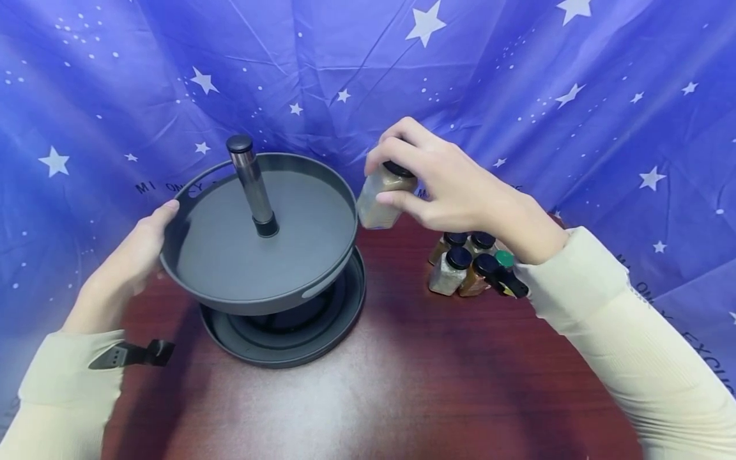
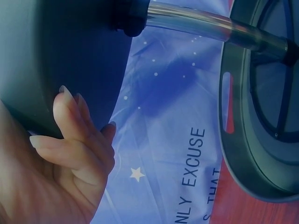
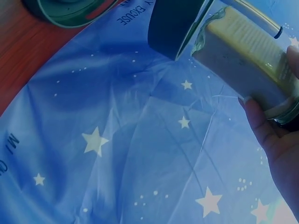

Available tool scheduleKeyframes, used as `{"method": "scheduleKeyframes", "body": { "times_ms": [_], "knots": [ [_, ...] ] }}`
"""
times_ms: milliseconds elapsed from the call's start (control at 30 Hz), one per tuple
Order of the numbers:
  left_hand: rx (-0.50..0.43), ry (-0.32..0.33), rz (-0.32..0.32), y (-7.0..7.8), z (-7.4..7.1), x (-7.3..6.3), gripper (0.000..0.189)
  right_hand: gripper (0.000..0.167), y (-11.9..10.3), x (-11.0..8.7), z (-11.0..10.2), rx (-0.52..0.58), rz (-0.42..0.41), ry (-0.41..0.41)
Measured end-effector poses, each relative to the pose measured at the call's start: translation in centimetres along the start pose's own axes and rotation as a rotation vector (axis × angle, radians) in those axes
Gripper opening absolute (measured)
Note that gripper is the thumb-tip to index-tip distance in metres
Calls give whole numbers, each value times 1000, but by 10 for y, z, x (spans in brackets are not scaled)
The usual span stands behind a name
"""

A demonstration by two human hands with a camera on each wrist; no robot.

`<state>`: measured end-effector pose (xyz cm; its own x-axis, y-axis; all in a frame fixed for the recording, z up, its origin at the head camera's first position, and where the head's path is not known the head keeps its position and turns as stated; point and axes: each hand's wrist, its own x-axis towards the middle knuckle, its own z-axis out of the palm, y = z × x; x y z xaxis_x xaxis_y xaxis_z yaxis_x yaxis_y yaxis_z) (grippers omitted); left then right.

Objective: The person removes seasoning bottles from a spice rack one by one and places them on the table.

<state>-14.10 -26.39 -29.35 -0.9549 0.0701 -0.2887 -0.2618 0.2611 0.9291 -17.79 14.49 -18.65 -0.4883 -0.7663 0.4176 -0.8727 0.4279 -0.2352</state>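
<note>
A grey two-tier round rack (image 1: pixel 230 268) with a metal post up its middle stands on the table. My left hand (image 1: pixel 135 252) holds the upper tier's left edge, the thumb at the rim; in the left wrist view its bent fingers lie against that tier's underside. My right hand (image 1: pixel 443 176) grips a glass spice jar (image 1: pixel 376 201) with a black lid, pale powder inside. The jar hangs tilted just beside the upper tier's right rim, above the table. In the right wrist view the jar (image 3: pixel 247 56) has its base towards the tier wall (image 3: pixel 175 28).
Several spice jars (image 1: pixel 448 273) with black lids, and one green lid (image 1: pixel 504 258), stand together on the red-brown table (image 1: pixel 402 383) under the right forearm. A blue star-patterned cloth (image 1: pixel 345 64) hangs behind the table.
</note>
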Motion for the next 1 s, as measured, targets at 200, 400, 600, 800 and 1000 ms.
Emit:
{"method": "scheduleKeyframes", "body": {
  "times_ms": [200,400,600,800,1000],
  "knots": [
    [17,-7,8,-2,-2,2,47,22,6,-9,-4,-9,17,-12],
    [11,1,15,-3,-4,1,54,22,14,-18,-11,-6,25,-42],
    [43,-2,24,-3,-3,1,48,23,21,-33,-14,-33,64,-94],
    [52,5,32,-3,-2,2,47,24,27,-50,-13,-52,76,-133],
    [16,-5,31,-4,-2,2,51,26,31,-66,-12,-97,99,-165]
  ]
}}
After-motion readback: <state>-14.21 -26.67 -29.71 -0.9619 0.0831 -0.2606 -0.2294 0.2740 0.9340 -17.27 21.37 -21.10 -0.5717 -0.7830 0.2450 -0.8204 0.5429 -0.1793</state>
